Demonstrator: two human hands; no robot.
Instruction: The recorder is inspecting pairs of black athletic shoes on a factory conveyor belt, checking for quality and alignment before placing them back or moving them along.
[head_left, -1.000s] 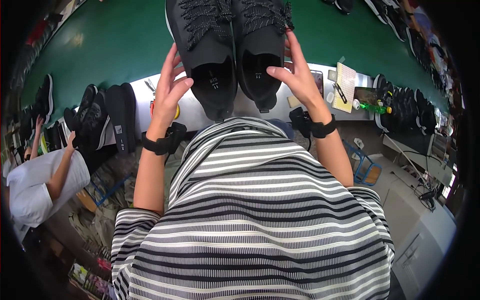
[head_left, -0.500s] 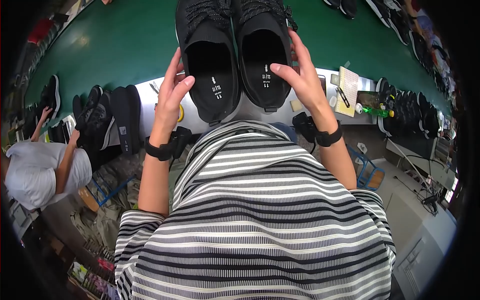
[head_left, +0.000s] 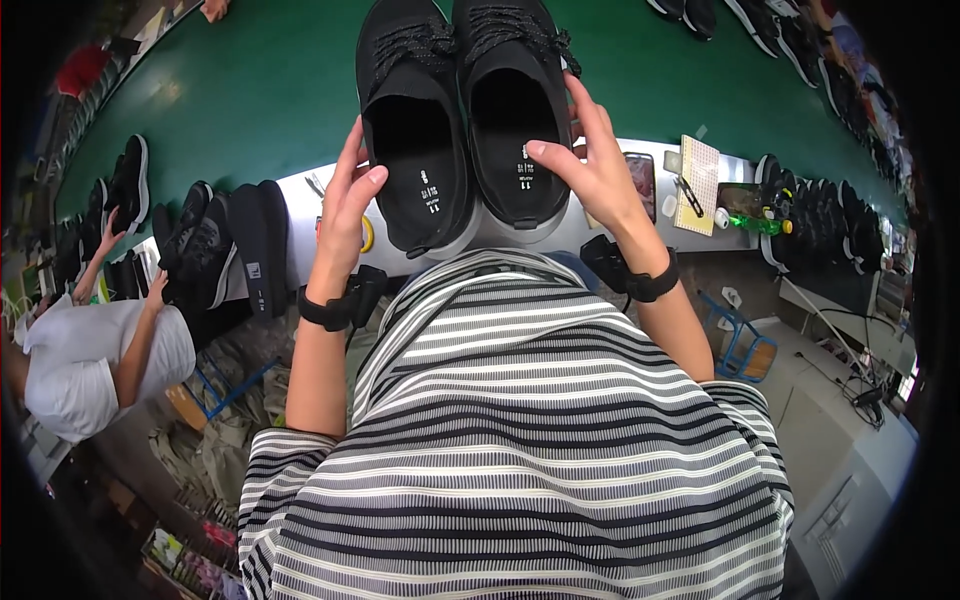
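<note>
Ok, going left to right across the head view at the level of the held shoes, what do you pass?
Stacked dark shoes → left hand → left black shoe → right black shoe → right hand → notebook → green bottle → row of dark shoes.

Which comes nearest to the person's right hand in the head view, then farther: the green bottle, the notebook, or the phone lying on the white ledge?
From the right hand:
1. Phone, lying on the ledge right beside the hand, just to its right.
2. Notebook, farther right on the white ledge.
3. Green bottle, farthest right, lying by the row of dark shoes.
</note>
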